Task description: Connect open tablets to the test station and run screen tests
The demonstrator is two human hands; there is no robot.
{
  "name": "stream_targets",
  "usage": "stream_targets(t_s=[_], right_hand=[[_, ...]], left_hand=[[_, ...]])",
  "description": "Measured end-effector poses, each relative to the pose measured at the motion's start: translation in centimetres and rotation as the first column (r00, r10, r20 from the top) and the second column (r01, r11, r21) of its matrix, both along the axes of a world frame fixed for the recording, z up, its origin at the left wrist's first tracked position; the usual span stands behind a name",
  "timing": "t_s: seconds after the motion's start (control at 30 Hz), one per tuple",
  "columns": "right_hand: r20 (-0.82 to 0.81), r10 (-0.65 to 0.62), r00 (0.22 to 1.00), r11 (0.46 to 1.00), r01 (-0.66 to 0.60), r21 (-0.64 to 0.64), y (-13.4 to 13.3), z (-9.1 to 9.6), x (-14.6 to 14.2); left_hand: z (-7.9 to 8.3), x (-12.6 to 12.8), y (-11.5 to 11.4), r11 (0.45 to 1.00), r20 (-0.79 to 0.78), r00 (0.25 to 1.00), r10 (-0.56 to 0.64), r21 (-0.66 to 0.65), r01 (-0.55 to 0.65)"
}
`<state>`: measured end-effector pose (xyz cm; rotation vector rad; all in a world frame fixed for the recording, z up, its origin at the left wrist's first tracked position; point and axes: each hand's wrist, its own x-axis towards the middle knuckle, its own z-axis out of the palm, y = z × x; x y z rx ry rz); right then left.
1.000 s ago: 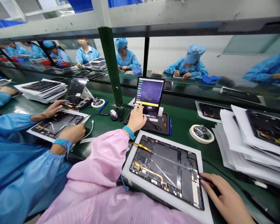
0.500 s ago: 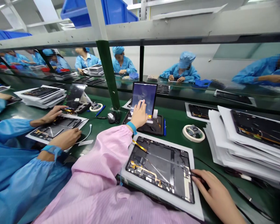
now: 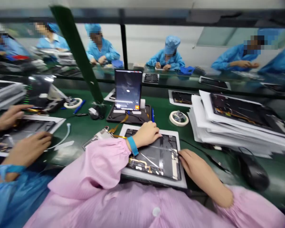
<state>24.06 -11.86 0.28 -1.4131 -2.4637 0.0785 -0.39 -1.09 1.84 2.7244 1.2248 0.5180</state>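
An opened tablet (image 3: 154, 158) lies on white foam sheeting (image 3: 154, 181) in front of me, its inner flex cables and boards exposed. My left hand (image 3: 146, 135) is over its upper part, fingers loosely bent, with nothing visible in them. At the tablet's right edge my right hand (image 3: 194, 164) pinches a black cable plug, mostly hidden by the fingers. Behind stands a lit display panel (image 3: 128, 90), propped upright on a black holder (image 3: 111, 117). A yellow flex cable (image 3: 124, 119) hangs from the panel's lower edge.
To the right are a tall stack of tablet housings with white sheets (image 3: 199, 126), a tape roll (image 3: 171, 119) and a black mouse (image 3: 254, 172). A co-worker's hands (image 3: 30, 148) handle another tablet at left. A green post (image 3: 78, 53) rises behind the bench.
My left hand has come down from the lit panel to above the opened tablet. My right hand stays at the tablet's edge. The view has turned and tilted downward.
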Motion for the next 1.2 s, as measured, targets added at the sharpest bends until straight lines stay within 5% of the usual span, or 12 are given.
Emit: stream_targets(t_s=[0.13,0.23,0.43,0.5,0.63,0.73,0.83,1.0,1.2], right_hand=[[0.082,0.005,0.997,0.987,0.008,-0.157,0.8,1.9,0.3],[0.085,-0.109,0.99,0.989,0.117,-0.094,3.3,2.0,1.1],[0.19,-0.076,0.979,0.993,0.092,-0.076,7.0,0.7,1.4],[0.185,-0.138,0.973,0.989,0.145,-0.023,6.4,0.9,1.6],[-0.151,-0.156,0.976,0.976,0.176,0.129,3.2,2.1,1.8],[-0.304,-0.163,0.939,0.983,0.18,0.03,0.6,2.4,1.1],[-0.35,-0.208,0.913,0.978,0.205,-0.045,-1.1,2.1,0.3],[-0.335,-0.202,0.92,0.969,0.238,0.068,-2.1,2.1,-0.5],[-0.358,-0.327,0.875,0.937,0.251,-0.242,-1.5,2.2,-0.8]], left_hand=[[-1.5,-0.1,1.1,0.978,0.158,0.984,-0.079,-0.179,0.107],[-1.8,-0.4,1.5,0.933,0.208,0.978,-0.007,-0.351,0.081],[-2.1,-0.6,1.4,0.929,0.192,0.981,0.034,-0.369,0.04],[-2.2,-0.7,1.5,0.933,0.182,0.982,0.044,-0.358,0.025],[-2.3,-0.9,1.6,0.938,0.158,0.986,0.044,-0.346,0.013],[-2.2,-1.0,1.5,0.937,0.156,0.986,0.053,-0.348,0.004],[-2.2,-1.0,1.5,0.937,0.143,0.988,0.05,-0.35,0.004],[-2.3,-1.0,1.6,0.94,0.123,0.992,0.039,-0.341,0.006],[-2.2,-1.0,1.6,0.94,0.114,0.992,0.046,-0.342,-0.004]])
